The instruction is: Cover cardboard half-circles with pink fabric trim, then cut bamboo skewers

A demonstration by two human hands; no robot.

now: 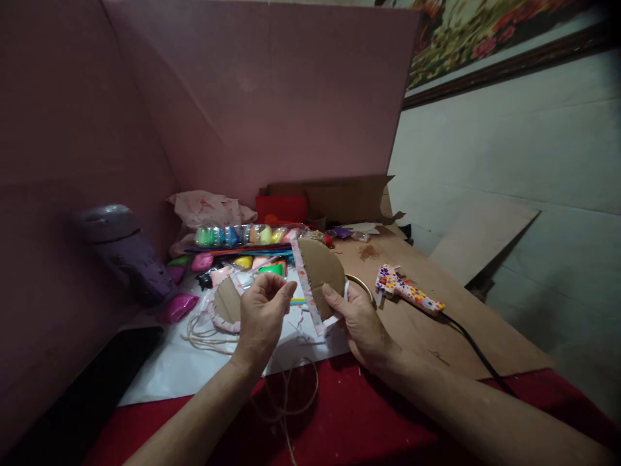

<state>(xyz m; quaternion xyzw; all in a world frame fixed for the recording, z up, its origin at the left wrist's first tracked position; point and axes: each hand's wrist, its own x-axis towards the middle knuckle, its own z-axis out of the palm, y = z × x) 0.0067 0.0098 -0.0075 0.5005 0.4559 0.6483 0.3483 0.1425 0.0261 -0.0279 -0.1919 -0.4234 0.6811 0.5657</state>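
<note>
My right hand [363,323] grips a half-round cardboard piece [320,272] by its curved side, thumb on the brown face. Pink patterned fabric covers the piece's straight edge, which is turned towards my left hand [262,309]. That hand is closed in a pinch just left of the cardboard, apart from it; whatever lies between its fingertips is too small to make out. Behind its wrist rests a second cardboard piece [226,301] with a fabric-wrapped rim, partly hidden. Loose twine [287,401] loops over the red cloth below the hands.
A flower-patterned glue gun [407,290] with a black cord lies on the brown board [466,330] at right. Packs of coloured clay [242,235] sit behind the hands. A purple bottle [129,252] stands at left, near a dark flat object [97,388]. Pink panels rise behind.
</note>
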